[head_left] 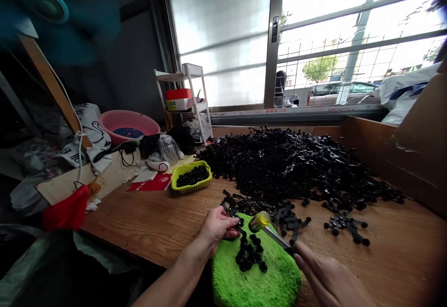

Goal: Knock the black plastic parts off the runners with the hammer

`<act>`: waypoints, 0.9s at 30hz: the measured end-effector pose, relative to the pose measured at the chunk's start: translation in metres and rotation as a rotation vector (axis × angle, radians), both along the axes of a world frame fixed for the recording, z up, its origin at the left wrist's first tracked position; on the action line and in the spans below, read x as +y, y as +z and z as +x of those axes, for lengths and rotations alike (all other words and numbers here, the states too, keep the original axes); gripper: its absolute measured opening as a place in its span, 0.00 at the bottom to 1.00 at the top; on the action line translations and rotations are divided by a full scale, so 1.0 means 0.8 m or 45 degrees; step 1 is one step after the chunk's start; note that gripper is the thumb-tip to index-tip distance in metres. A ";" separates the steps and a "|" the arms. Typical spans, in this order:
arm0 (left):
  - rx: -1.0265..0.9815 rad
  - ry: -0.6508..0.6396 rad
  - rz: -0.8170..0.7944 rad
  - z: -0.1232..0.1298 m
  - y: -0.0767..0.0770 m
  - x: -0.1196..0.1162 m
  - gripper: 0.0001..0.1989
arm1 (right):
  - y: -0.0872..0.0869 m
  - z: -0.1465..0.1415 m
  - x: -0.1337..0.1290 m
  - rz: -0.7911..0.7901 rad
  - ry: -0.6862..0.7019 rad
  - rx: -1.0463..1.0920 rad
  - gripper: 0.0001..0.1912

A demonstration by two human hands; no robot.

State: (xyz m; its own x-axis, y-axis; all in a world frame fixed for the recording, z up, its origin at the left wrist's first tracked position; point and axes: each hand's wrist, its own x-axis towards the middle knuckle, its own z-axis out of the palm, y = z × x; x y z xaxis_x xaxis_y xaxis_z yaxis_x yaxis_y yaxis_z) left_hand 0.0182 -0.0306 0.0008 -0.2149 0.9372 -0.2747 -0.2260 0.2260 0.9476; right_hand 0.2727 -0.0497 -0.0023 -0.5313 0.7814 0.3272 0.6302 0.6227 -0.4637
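Green pad point(254, 279) at near edge of surface point(157, 218); bare wood open to left, black parts heap point(293, 167) crowding far side. Left hand point(218, 228) curled, pinching black part point(232, 211) at pad's far-left corner. Right hand point(328, 276) closed around hammer point(267, 227), yellow head just above pad. Loose black pieces point(249, 255) on pad. Yellow basket point(192, 176) well apart, left.

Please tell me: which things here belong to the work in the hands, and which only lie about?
In use:
left hand holding a black plastic piece
right hand holding a small hammer
green pad with loose black bits
big black pile
yellow basket

Lying about:
pink basin
white rack
red cloth
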 end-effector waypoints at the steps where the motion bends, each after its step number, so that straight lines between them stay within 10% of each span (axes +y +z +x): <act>1: 0.008 0.005 0.004 0.000 0.000 -0.001 0.13 | 0.001 -0.005 0.003 -0.020 0.027 -0.048 0.19; 27: 0.013 -0.005 0.122 0.001 -0.001 -0.005 0.17 | -0.008 -0.025 0.014 0.162 -0.073 -0.183 0.17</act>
